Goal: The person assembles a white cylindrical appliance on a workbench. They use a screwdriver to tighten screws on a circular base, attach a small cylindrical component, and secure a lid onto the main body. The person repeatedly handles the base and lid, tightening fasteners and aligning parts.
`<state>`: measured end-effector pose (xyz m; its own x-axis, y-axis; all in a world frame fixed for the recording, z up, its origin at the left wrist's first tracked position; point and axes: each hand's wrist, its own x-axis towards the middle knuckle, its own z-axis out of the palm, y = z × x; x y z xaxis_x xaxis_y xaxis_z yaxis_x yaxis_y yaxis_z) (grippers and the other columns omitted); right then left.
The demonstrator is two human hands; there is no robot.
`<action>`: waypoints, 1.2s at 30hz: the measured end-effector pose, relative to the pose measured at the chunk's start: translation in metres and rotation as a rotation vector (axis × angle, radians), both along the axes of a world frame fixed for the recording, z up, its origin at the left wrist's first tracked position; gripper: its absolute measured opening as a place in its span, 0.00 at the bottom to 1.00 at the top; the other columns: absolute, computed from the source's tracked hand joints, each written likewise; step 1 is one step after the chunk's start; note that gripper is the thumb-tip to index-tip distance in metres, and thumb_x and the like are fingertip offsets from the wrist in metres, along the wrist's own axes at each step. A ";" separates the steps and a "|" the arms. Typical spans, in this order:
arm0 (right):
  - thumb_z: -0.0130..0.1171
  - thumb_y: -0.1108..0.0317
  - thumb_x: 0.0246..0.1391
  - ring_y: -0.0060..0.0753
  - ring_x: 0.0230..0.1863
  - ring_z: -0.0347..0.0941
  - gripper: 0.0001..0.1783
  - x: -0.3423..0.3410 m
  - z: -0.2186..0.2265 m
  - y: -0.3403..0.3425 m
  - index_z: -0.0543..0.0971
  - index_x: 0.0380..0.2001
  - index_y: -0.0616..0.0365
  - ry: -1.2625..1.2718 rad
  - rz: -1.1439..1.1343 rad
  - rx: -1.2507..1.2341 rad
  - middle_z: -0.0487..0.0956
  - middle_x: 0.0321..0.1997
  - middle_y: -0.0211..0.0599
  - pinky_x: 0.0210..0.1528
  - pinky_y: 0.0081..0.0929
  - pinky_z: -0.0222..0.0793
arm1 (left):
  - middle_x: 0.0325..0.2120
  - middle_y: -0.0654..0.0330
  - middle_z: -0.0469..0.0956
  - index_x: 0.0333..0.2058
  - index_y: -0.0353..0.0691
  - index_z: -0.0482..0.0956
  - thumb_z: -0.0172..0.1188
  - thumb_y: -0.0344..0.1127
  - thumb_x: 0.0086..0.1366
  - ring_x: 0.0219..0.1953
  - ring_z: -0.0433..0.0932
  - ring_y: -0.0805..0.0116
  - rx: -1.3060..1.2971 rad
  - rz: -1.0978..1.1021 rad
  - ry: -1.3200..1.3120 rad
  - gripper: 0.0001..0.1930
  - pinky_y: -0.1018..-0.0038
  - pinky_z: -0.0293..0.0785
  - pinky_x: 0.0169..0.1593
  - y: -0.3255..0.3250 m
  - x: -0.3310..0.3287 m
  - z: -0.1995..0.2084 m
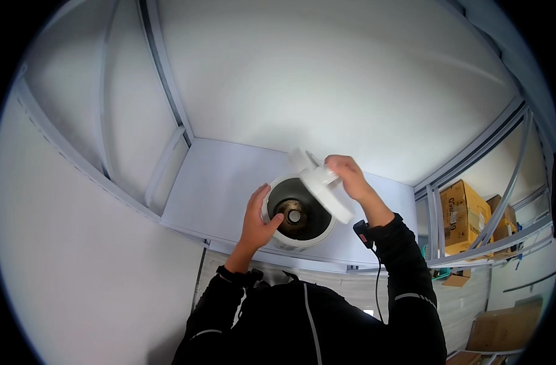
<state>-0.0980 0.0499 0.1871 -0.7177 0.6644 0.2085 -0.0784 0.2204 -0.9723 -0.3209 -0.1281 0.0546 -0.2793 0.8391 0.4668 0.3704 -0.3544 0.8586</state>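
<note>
A round white tub-shaped appliance (296,244) stands on the shelf in front of me, its top uncovered. Inside is a dark grey bowl with a brownish, stained bottom and a pale round hub (294,216) at its centre. My left hand (256,222) grips the tub's left side, fingers along the outside and thumb over the rim. In my right hand (349,174) is a white lid (323,190), held by its raised middle. The lid is tilted above the tub's right edge and smeared by motion at its far end.
The pale shelf (214,176) has a white wall behind it and metal frame posts (168,79) on either side. Cardboard boxes (463,213) stand on a rack to the right. A cable (378,286) hangs from a small black device by my right wrist.
</note>
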 end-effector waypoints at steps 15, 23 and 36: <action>0.48 0.28 0.69 0.29 0.51 0.81 0.44 0.072 -0.013 0.057 0.80 0.59 0.63 0.176 -0.514 -0.575 0.84 0.51 0.41 0.55 0.29 0.77 | 0.67 0.49 0.71 0.56 0.39 0.80 0.64 0.26 0.61 0.71 0.66 0.44 -0.200 0.238 0.256 0.22 0.54 0.66 0.72 0.002 0.005 0.022; 0.34 0.34 0.77 0.36 0.63 0.74 0.43 0.101 0.001 0.006 0.72 0.69 0.63 -0.117 -0.546 0.064 0.78 0.65 0.46 0.65 0.35 0.68 | 0.63 0.50 0.74 0.51 0.39 0.82 0.66 0.28 0.61 0.69 0.69 0.44 -0.088 0.221 0.286 0.18 0.54 0.70 0.69 0.008 0.044 0.054; 0.71 0.51 0.57 0.57 0.56 0.77 0.35 0.236 -0.147 -0.044 0.76 0.60 0.61 -0.755 -0.855 0.325 0.79 0.53 0.54 0.57 0.50 0.74 | 0.40 0.56 0.86 0.38 0.38 0.86 0.67 0.23 0.59 0.40 0.85 0.57 0.034 -0.508 0.343 0.08 0.67 0.80 0.46 0.033 0.189 0.085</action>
<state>0.1384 0.0055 0.0405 -0.0802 0.9821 0.1703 0.7841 0.1677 -0.5975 -0.1324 -0.0953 0.1392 0.3223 0.8110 0.4882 0.4011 -0.5841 0.7056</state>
